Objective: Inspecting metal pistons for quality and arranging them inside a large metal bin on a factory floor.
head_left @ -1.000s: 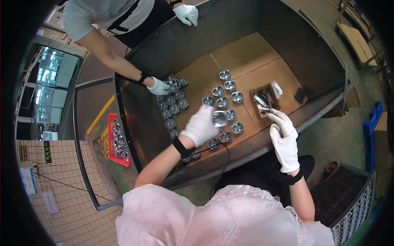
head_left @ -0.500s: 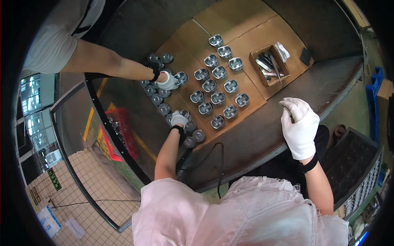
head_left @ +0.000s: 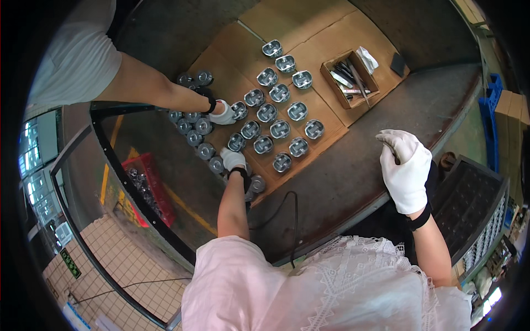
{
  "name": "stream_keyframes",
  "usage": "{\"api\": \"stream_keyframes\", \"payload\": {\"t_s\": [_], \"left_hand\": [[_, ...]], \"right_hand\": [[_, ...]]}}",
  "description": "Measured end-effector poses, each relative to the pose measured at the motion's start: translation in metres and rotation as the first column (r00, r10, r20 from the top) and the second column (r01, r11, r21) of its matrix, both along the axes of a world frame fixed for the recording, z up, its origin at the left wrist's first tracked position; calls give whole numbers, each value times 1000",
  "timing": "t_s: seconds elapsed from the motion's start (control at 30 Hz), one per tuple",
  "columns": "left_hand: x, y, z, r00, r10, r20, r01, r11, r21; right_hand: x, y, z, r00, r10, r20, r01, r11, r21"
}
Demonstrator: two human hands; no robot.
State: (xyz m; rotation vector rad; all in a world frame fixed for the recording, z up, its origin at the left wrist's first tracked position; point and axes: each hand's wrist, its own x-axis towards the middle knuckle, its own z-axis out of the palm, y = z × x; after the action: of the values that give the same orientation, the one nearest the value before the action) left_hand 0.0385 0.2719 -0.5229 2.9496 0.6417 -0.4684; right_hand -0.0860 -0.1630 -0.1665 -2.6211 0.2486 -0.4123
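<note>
At the left of the cardboard, my left hand (head_left: 233,160) in a white glove has its fingers closed against the near edge of a metal piston (head_left: 237,142). Its fingertips are partly hidden. My right hand (head_left: 406,171), also gloved, hovers above the bench's near edge with loosely curled fingers. A gap shows between thumb and fingers, and no object is visible in it. Beyond my left hand, another person's gloved hand (head_left: 222,113) holds a second piston (head_left: 239,110). Several more pistons (head_left: 280,129) lie in slanting rows on the cardboard (head_left: 331,129).
Further pistons (head_left: 206,150) stand crowded along the cardboard's left edge. A small box (head_left: 349,103) of pens and tools sits at right. A red crate (head_left: 165,207) of parts lies beyond the left rail. A black cable (head_left: 295,220) hangs over the front edge.
The view has shifted slightly. My left hand and its piston have moved right and away, close to the rows. The other person's piston has also moved toward the rows. My right hand stays put.
</note>
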Motion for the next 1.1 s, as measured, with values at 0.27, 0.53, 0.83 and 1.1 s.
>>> {"api": "stream_keyframes", "payload": {"t_s": [0.27,0.53,0.83,1.1], "left_hand": [[-49,-12,21,846,-188,-499,334,916,221],[-25,-92,131,908,-418,27,398,841,-367],[-69,-321,415,408,-628,662,913,269,-307],[-133,-416,449,417,-587,694,821,-84,-565]], "right_hand": [[1,-4,0,998,-23,57,22,1000,8],[-10,-12,-5,981,-11,193,16,1000,-26],[-43,-21,14,994,-87,62,-19,426,904],[-132,-106,54,929,-366,-43,4,-107,994]]}}
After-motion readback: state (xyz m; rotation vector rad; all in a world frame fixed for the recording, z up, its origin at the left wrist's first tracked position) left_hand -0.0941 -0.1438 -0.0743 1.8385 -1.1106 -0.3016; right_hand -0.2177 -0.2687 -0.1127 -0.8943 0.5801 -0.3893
